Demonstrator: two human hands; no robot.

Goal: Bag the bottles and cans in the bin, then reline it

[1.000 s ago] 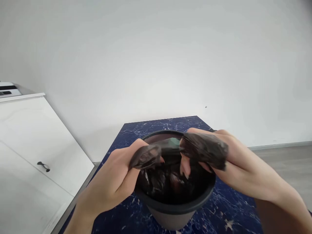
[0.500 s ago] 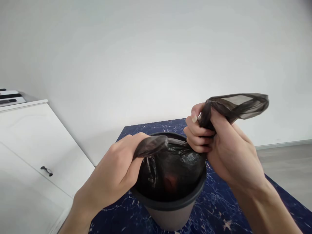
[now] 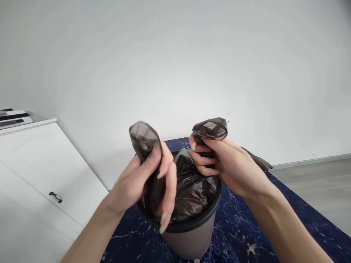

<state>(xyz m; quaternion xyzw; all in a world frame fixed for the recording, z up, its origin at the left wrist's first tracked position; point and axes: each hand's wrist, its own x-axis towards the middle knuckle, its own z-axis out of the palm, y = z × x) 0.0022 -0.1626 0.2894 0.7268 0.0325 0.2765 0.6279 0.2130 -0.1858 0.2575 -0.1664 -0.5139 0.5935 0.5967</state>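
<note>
A thin black garbage bag (image 3: pixel 192 197) lies inside a grey-brown trash can (image 3: pixel 189 239) with a dark rim. My left hand (image 3: pixel 150 179) grips a gathered end of the bag over the can's left side, thumb pressed on the plastic and the other fingers curled loosely. Over the right of the rim, my right hand (image 3: pixel 216 157) is closed round another bunched end, which puffs out above the fist. A loose strip of the plastic trails behind my right wrist. Between the hands the bag's top is drawn together; whatever is in it cannot be made out.
The can stands on a blue marble-patterned tabletop (image 3: pixel 241 226) against a white wall (image 3: pixel 175 73). At left is a white cabinet (image 3: pixel 44 160) with a black handle, and a black-and-white object (image 3: pixel 15 117) on top. Grey flooring (image 3: pixel 315 179) shows at right.
My left hand has turned upward, its bag end now standing up. My right hand has moved left and slightly down, closer to the left one. The bag's opening has drawn together.
</note>
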